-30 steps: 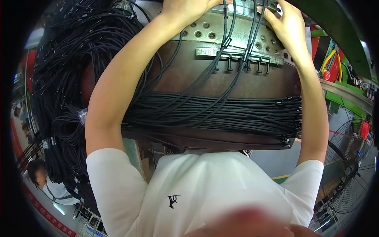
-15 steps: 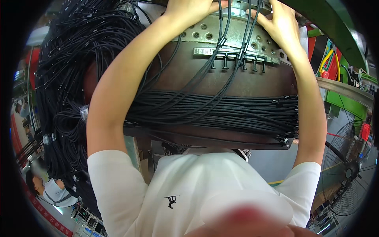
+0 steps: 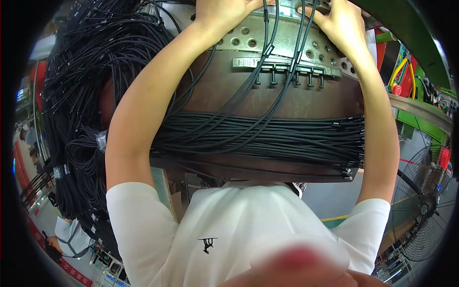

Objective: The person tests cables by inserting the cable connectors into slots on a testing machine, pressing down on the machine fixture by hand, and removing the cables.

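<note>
At the top edge, my left hand (image 3: 224, 11) and my right hand (image 3: 343, 26) rest on either side of a metal mould plate (image 3: 283, 29) with round holes. Each thumb reaches inward toward black cables (image 3: 267, 28) that run up over the plate; the other fingers are cut off by the frame. What the fingertips hold, if anything, is hidden. Below, the cables pass through a metal comb bar (image 3: 287, 65) with several pegs. They trail down to a thick bundle of black cables (image 3: 258, 136) lying across a brown board (image 3: 330, 101).
Masses of black cables (image 3: 107, 38) hang at the left, some tied with clear wrap (image 3: 101, 139). On the right are a green machine frame (image 3: 399, 28), a red button (image 3: 396, 89), a metal rail (image 3: 420, 111) and a large fan (image 3: 424, 208). Another person (image 3: 71, 237) is at lower left.
My left hand sits slightly further left and my right hand slightly lower and further right. The cables stay in the comb bar. The person at lower left has shifted.
</note>
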A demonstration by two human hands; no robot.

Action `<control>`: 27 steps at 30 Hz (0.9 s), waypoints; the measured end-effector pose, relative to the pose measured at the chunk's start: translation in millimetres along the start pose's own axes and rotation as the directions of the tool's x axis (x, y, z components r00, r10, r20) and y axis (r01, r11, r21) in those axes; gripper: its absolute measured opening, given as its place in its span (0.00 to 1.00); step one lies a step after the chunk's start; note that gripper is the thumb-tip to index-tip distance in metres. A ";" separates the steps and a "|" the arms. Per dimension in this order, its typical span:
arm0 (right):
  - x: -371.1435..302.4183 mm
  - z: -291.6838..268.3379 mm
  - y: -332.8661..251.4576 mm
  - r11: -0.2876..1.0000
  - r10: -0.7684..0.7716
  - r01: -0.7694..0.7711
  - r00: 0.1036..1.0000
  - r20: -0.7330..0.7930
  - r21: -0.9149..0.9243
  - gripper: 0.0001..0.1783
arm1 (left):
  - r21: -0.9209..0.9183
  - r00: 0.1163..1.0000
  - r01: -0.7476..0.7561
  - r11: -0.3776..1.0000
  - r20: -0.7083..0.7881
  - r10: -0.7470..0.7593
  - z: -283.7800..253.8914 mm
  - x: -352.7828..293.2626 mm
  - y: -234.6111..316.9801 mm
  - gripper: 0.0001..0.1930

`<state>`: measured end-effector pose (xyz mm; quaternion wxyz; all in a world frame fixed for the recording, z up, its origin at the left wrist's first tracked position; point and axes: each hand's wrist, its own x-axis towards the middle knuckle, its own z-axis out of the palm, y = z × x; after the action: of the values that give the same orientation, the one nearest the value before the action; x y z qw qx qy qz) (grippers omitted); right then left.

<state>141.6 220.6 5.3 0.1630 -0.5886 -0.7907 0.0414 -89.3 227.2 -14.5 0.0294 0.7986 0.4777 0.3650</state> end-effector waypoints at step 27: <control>-353.6 82.7 47.1 0.960 0.146 -0.185 0.971 0.190 0.208 0.26 | 0.246 0.534 0.664 0.706 0.506 -0.678 -94.9 -378.6 59.4 0.13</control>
<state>249.2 -88.7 -158.8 0.1553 -0.6250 -0.7398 0.1947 -208.2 -130.6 -131.6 0.2964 0.6240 0.7198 0.0679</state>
